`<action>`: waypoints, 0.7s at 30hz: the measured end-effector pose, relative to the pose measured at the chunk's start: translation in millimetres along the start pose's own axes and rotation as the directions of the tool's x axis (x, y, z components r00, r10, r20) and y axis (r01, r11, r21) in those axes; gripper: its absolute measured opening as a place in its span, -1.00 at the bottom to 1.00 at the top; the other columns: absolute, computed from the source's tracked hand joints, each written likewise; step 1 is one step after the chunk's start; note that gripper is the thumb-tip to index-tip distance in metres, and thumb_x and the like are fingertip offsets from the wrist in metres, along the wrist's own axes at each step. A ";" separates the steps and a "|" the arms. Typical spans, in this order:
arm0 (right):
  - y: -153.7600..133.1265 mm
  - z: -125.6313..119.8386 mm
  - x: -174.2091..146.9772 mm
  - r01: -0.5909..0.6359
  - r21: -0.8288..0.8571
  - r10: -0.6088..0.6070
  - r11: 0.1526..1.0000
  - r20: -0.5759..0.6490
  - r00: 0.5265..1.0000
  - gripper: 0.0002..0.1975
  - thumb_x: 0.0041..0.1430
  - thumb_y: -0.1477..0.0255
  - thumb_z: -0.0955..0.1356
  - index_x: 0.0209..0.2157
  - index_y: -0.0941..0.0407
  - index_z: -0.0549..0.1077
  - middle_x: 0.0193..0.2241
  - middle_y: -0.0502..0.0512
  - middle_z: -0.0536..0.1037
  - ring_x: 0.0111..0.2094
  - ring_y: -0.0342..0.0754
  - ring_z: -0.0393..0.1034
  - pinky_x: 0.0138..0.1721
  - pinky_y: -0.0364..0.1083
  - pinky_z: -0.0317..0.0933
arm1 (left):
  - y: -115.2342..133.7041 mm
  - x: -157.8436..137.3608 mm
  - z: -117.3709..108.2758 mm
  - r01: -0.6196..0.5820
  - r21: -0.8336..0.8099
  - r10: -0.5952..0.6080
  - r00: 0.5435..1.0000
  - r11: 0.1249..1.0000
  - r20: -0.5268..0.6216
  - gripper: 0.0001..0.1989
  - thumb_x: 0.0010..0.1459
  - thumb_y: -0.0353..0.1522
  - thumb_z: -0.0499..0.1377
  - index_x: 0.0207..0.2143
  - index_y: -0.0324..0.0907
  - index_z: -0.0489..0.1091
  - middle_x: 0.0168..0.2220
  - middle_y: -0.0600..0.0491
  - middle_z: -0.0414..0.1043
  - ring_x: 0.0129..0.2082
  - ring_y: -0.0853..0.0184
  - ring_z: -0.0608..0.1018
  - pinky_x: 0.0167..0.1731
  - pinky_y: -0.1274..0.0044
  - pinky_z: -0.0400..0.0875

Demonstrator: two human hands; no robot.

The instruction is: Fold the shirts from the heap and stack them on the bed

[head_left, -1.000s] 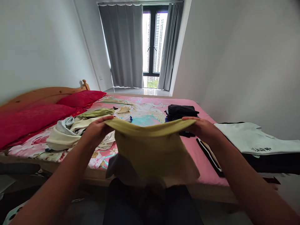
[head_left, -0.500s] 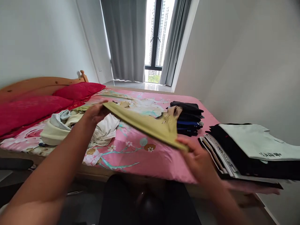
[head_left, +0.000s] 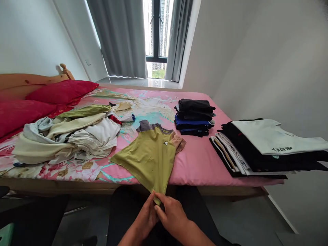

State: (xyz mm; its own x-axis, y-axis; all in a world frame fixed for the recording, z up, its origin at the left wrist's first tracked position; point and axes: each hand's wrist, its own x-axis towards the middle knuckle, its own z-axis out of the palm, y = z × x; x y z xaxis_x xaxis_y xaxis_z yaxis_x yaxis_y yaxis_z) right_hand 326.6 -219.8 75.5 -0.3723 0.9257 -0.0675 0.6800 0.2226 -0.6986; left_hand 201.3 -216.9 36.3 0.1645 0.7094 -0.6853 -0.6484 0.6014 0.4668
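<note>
Olive-green cotton-like cloth runs toward you: the T-shirt lies on the pink floral sheet, its collar toward the window and its near hem corner drawn out past the edge of the bed. Your right hand has that corner pinched between thumb and forefinger, with barely any gap between them. Your left hand meets it there, fingers close together and fingertips against the cloth — whether it grips, you cannot tell, since its thumb is mostly hidden. Both hands sit low, over your dark trousers.

Up the shirt, you can see a grey sleeve on one side, a brownish-pink sleeve on the other, and a small print on the chest. Its other hem corner lies loose on the sheet, just beside a rumpled heap of pale and green clothes. Beyond that heap are red pillows by the wooden headboard. On your right stands a stack of black and blue folded clothes — and, nearer you, a wider pile topped by a white garment with dark lettering.
</note>
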 end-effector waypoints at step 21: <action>162.7 -123.9 178.4 -0.227 -0.340 0.101 0.913 -0.349 0.932 -0.78 0.15 0.47 0.26 -0.19 0.07 0.47 -0.18 0.12 0.44 -0.14 -0.03 0.29 -0.16 -0.12 0.11 | 25.4 12.4 -1.3 -0.159 0.125 0.182 0.963 0.979 -0.199 -0.71 -0.12 -0.41 0.37 -0.31 -0.26 0.41 -0.49 0.00 0.51 -0.58 0.36 0.53 -0.52 0.56 0.43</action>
State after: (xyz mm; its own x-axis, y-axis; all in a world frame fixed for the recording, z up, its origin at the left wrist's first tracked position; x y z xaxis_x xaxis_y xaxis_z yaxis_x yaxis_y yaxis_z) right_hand 449.1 19.5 38.1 -0.0573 0.9917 0.1153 0.9199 0.0974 -0.3799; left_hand 186.0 -193.3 38.9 -0.1071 0.7194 -0.6863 -0.5685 0.5220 0.6359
